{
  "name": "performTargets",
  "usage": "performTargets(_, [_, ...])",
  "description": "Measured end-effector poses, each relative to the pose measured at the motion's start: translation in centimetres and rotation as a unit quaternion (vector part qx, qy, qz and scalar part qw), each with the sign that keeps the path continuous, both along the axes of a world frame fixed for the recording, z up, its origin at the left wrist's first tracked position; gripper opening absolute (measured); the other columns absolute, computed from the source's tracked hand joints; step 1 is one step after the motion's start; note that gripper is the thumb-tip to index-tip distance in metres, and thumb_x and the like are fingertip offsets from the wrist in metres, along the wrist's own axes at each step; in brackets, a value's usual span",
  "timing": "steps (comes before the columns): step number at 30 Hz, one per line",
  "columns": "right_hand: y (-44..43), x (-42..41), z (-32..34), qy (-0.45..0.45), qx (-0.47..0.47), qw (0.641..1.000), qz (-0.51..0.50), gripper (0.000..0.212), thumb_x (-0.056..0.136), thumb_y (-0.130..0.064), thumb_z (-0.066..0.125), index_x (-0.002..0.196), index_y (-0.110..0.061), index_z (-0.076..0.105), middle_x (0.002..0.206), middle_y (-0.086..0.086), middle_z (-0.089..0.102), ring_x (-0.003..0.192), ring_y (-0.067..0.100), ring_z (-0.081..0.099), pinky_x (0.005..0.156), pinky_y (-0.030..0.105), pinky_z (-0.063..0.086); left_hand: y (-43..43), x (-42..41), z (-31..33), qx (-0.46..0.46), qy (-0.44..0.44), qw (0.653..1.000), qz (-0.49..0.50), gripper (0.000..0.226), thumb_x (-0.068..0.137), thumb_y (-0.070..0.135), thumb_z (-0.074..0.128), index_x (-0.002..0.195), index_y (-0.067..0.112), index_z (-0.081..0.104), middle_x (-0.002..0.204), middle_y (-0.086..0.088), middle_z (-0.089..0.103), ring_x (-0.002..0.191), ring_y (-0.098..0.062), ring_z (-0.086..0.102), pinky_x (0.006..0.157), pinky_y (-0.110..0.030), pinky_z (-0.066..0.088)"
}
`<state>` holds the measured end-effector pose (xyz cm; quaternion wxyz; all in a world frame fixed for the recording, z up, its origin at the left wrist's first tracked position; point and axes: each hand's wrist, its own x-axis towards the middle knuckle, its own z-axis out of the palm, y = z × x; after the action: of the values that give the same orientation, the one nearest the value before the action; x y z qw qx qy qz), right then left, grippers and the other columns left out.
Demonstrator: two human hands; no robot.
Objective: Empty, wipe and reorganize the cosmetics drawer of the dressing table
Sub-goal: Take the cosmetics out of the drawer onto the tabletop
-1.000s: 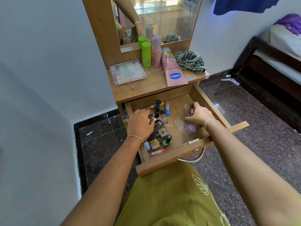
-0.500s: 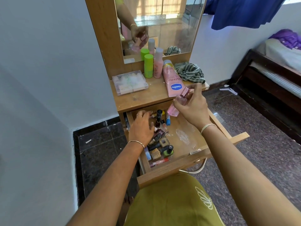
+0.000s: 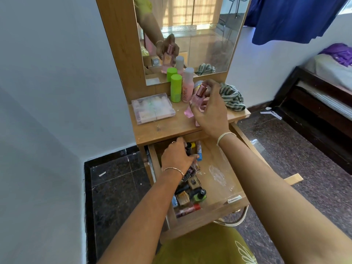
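right hand [image 3: 208,113]: fingers closed round glossy pink bottle [image 3: 198,99] with metallic cap, upright over wooden tabletop [image 3: 162,128] | left hand [image 3: 176,159]: curled among small tubes in open wooden drawer [image 3: 217,168], hold unclear | ribbed striped cloth [image 3: 231,98] just right of grip

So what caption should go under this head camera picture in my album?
Right hand sets a pink bottle on the dressing table while the left hand digs in the drawer.

Head view, down onto open drawer [image 3: 219,168]
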<state>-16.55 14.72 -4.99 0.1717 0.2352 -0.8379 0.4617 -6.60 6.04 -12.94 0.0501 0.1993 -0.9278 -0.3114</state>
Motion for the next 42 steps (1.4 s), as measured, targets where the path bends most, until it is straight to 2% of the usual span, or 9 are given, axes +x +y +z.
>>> performTargets(6, [-1.2,-1.8,-0.2,-0.009,0.061,0.998,0.023,0.062,0.079,-0.012,0.064,0.133,-0.021,0.035,0.122,0.003,0.057,0.106,0.022,0.058,0.085,0.046,0.051,0.0,0.5,-0.8,-0.004,0.008,1.000,0.006,0.027,0.074,0.028,0.078,0.092,0.029,0.058,0.098,0.002,0.069,0.092,-0.021,0.066,0.075,-0.031,0.051])
performTargets(11, [-1.2,-2.3,-0.1,-0.019,0.073,0.996,0.042,0.063,0.077,0.001,0.058,0.133,-0.020,0.038,0.125,0.007,0.052,0.111,0.024,0.054,0.091,0.047,0.049,0.0,0.9,-0.4,0.019,0.027,0.999,0.001,0.024,0.075,0.026,0.078,0.092,0.028,0.062,0.095,0.004,0.070,0.090,-0.017,0.066,0.077,-0.031,0.055])
performTargets(19, [-0.1,-2.0,1.2,-0.024,0.087,0.994,0.056,0.064,0.079,0.005,0.062,0.136,-0.016,0.046,0.130,0.013,0.044,0.117,0.026,0.052,0.099,0.042,0.047,-0.4,2.6,3.5,0.100,0.121,0.988,0.002,0.024,0.070,0.023,0.081,0.077,0.031,0.060,0.073,0.014,0.065,0.066,0.000,0.061,0.065,-0.020,0.053])
performTargets(25, [1.7,-0.8,0.7,-0.016,0.102,0.995,-0.006,0.062,0.080,-0.015,0.070,0.136,-0.009,0.045,0.128,0.012,0.049,0.120,0.025,0.047,0.103,0.035,0.039,-2.7,1.5,9.2,0.156,0.184,0.970,-0.003,0.030,0.071,0.014,0.081,0.078,0.031,0.057,0.074,0.014,0.063,0.068,0.000,0.062,0.063,-0.013,0.053])
performTargets(31, [2.5,0.5,-1.5,-0.071,0.164,0.980,-0.085,0.066,0.076,-0.048,0.071,0.125,-0.009,0.050,0.119,0.011,0.053,0.108,0.026,0.051,0.093,0.038,0.046,-5.4,-3.7,13.0,0.127,0.182,0.975,-0.008,0.023,0.072,0.012,0.080,0.090,0.013,0.066,0.087,-0.004,0.069,0.081,-0.016,0.066,0.076,-0.029,0.055])
performTargets(33, [2.6,0.4,-1.6,-0.074,0.179,0.977,-0.091,0.066,0.076,-0.050,0.070,0.125,-0.010,0.051,0.119,0.010,0.053,0.109,0.026,0.050,0.093,0.037,0.045,-6.0,-5.5,13.4,0.073,0.165,0.984,-0.014,0.025,0.073,0.015,0.080,0.094,0.009,0.068,0.088,-0.008,0.071,0.082,-0.018,0.066,0.077,-0.030,0.052])
performTargets(36, [2.8,-0.1,-1.6,-0.081,0.184,0.976,-0.086,0.061,0.077,-0.044,0.071,0.124,-0.011,0.052,0.121,0.009,0.052,0.111,0.026,0.049,0.094,0.036,0.043,-6.5,-7.6,13.2,0.020,0.154,0.988,-0.009,0.023,0.073,0.018,0.079,0.093,0.010,0.070,0.086,-0.008,0.072,0.074,-0.013,0.060,0.067,-0.022,0.042])
performTargets(39, [3.1,-0.4,-1.6,-0.077,0.188,0.976,-0.076,0.056,0.077,-0.041,0.071,0.121,-0.011,0.055,0.122,0.009,0.052,0.113,0.026,0.048,0.093,0.034,0.040,-6.6,-8.7,12.5,0.009,0.141,0.990,-0.002,0.021,0.075,0.017,0.077,0.094,0.011,0.070,0.087,-0.007,0.072,0.073,-0.013,0.058,0.062,-0.019,0.035])
performTargets(42, [3.4,-0.6,-1.7,-0.072,0.195,0.975,-0.073,0.054,0.077,-0.042,0.070,0.121,-0.013,0.056,0.123,0.008,0.052,0.113,0.025,0.049,0.094,0.035,0.042,-6.3,-9.1,11.8,0.012,0.142,0.990,-0.008,0.021,0.075,0.016,0.077,0.094,0.010,0.070,0.088,-0.008,0.071,0.072,-0.013,0.055,0.064,-0.021,0.038])
